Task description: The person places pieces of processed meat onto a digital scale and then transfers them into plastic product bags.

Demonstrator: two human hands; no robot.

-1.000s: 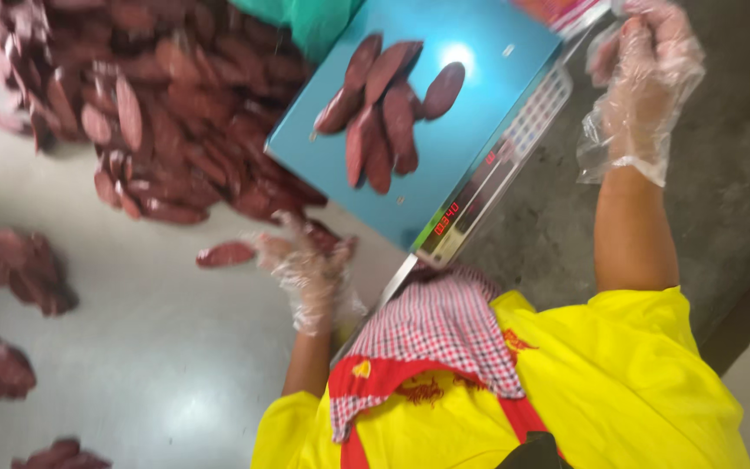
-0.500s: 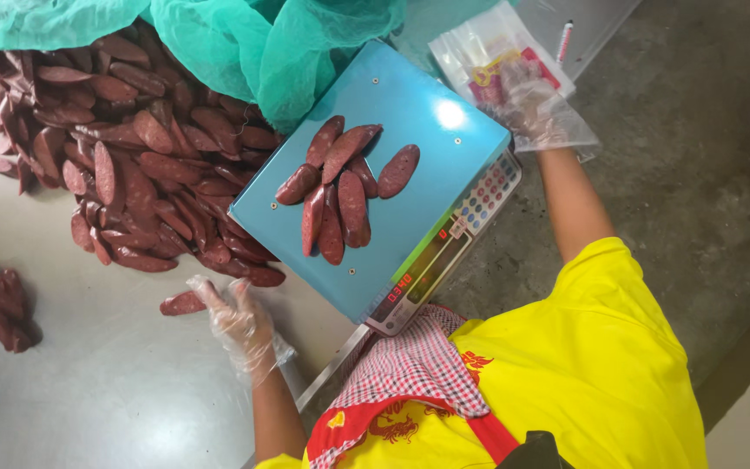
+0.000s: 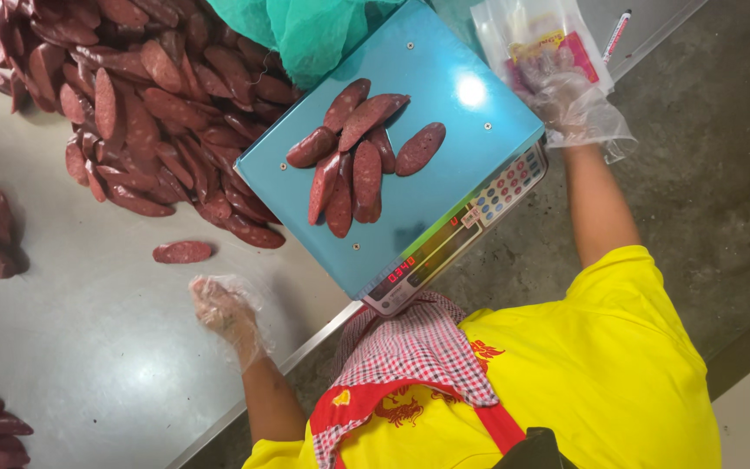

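Over the steel counter [image 3: 115, 365], my gloved left hand [image 3: 223, 308] hovers open near a stray sausage [image 3: 182, 252]; my right hand [image 3: 566, 95] grips a bag [image 3: 531, 43]. Sausages [image 3: 358, 156] heaped on the scale [image 3: 410, 208] could roll off its edge.

Both hands wore thin clear gloves. The left hand [image 3: 221, 306] lay low and loosely curled, fingers bent inward and gripping nothing, its forearm bare and angled back toward the body. The right hand [image 3: 566, 91] was stretched well forward, far from the left, arm nearly straight, fingers closed around something.
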